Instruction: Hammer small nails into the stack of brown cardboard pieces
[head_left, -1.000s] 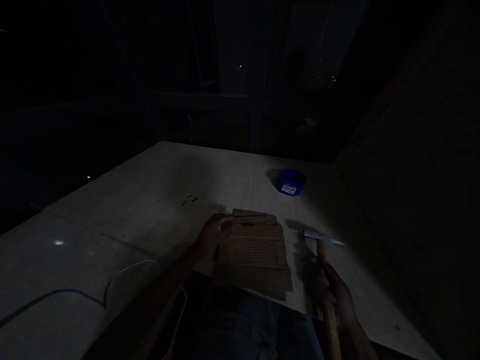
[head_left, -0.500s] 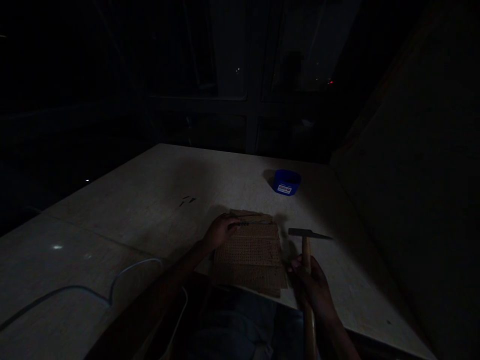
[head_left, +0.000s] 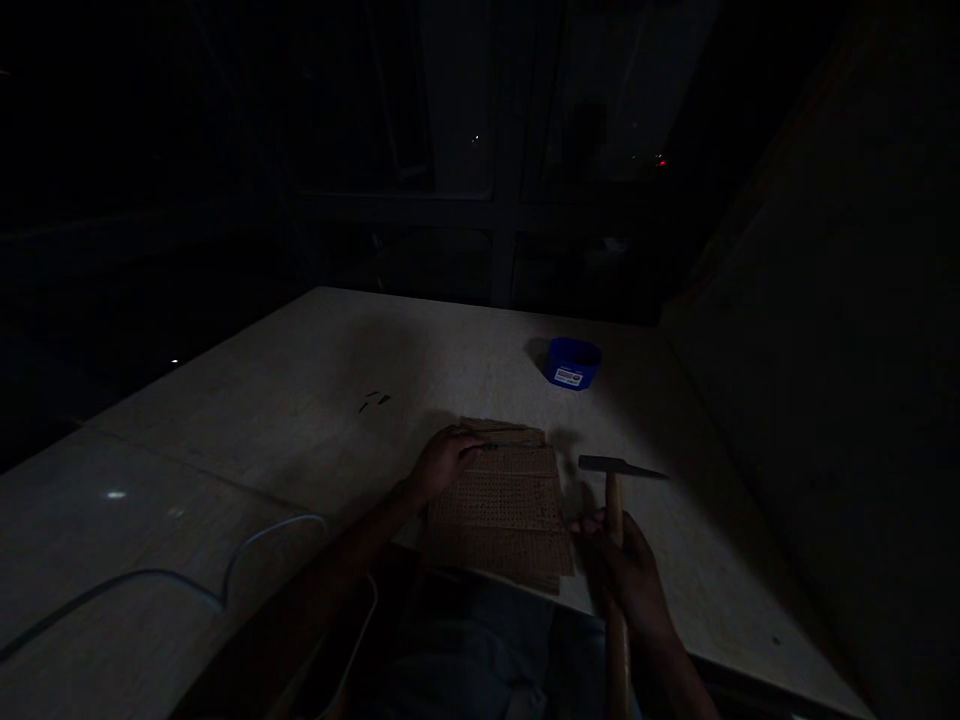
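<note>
In dim light, a stack of brown cardboard sheets (head_left: 491, 500), dotted with rows of small holes, lies at the table's near edge. My left hand (head_left: 442, 465) rests on its upper left part, fingers closed near small dark bits I cannot make out; what they pinch is hidden. Wrapped around the wooden handle of a hammer (head_left: 615, 490) is my right hand (head_left: 634, 575). The hammer stands head up, its dark head pointing left and right. The thumb and fingertips of this hand reach close to the stack's right edge.
A blue plastic container (head_left: 572, 365) with a white label stands behind the stack. Several dark slivers (head_left: 375, 402) lie to the left. A pale cable (head_left: 221, 600) curves over the table (head_left: 247, 400) at the near left. A wall (head_left: 810, 400) rises on the right.
My right fingertips have shifted slightly left toward the cardboard edge, and the hammer has moved a little to the right. My left hand stays at the stack's upper left.
</note>
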